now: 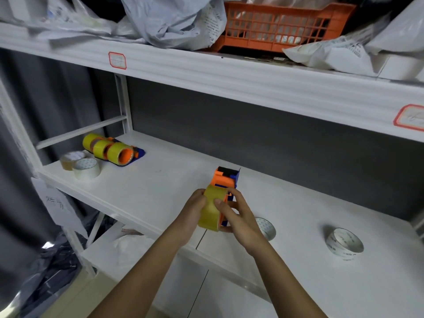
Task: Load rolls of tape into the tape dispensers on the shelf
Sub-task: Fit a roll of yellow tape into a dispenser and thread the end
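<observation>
Both hands, left and right, grip a yellow roll against a dispenser over the white shelf; dark wall behind

both my bare forearms reach up from the bottom edge and draw together toward the middle, wrists nearly level with each other. my left hand sits palm inward, fingers curled round the far left side of the yellow translucent roll of tape i'm holding. my right hand faces it from the other side, thumb laid across the roll's near face and the fingers bent round the orange and blue plastic tape dispenser behind it. the two hands sit close together, almost touching, with the roll between them.
</observation>
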A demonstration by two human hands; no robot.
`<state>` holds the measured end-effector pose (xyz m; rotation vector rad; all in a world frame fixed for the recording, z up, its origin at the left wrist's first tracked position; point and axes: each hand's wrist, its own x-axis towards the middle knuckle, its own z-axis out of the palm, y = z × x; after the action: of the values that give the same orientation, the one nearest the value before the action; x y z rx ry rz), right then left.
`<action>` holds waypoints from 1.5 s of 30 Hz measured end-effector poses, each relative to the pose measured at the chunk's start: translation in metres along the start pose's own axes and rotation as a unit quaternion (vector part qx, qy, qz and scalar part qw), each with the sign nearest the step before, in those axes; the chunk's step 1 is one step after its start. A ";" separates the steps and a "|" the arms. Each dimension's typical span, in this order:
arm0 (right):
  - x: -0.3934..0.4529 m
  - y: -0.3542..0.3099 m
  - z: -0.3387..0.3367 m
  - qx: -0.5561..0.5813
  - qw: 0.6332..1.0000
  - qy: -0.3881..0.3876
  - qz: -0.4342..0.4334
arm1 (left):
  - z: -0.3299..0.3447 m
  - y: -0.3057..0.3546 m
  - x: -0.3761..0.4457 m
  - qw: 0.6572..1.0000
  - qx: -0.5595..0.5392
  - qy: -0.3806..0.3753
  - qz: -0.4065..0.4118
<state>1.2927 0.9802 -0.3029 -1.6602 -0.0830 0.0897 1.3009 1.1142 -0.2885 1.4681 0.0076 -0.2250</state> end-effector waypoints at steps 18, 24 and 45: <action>0.021 0.000 -0.006 0.005 0.994 -0.022 0.111 | 0.012 0.006 0.012 0.996 0.029 0.064 -0.057; 0.014 0.001 -0.012 0.122 0.990 -0.008 0.076 | -0.001 -0.007 0.002 0.989 0.123 0.024 0.085; -0.001 0.013 0.000 0.097 0.993 0.045 0.051 | -0.020 -0.011 -0.011 0.894 0.410 -0.009 0.181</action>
<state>1.2918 0.9790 -0.3159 -1.4716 0.0780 0.0972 1.2912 1.1347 -0.2996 2.2716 -0.4202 0.0880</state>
